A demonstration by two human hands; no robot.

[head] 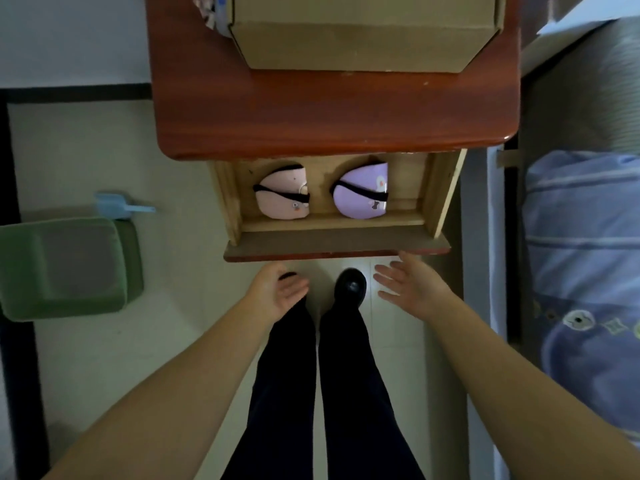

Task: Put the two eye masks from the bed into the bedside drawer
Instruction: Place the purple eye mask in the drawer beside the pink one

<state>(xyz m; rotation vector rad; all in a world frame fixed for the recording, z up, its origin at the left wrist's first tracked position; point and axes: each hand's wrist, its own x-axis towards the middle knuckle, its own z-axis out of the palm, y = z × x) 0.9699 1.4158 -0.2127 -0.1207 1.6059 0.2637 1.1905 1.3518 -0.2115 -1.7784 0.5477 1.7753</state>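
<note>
The bedside drawer (332, 237) stands pulled out under the red-brown cabinet top (329, 112). Inside it lie a pink eye mask (282, 194) on the left and a purple eye mask (362, 192) on the right, each folded with a black strap across it. My left hand (277, 289) hovers just below the drawer's front edge, fingers apart, holding nothing. My right hand (408, 284) is beside the drawer's right front corner, palm open and empty. Neither hand touches the drawer.
A cardboard box (363, 32) sits on the cabinet top. The bed with blue bedding (585, 271) runs along the right. A green bin (69, 268) and a small blue scoop (117, 206) are on the floor at left. My legs and black shoes (349, 285) stand below the drawer.
</note>
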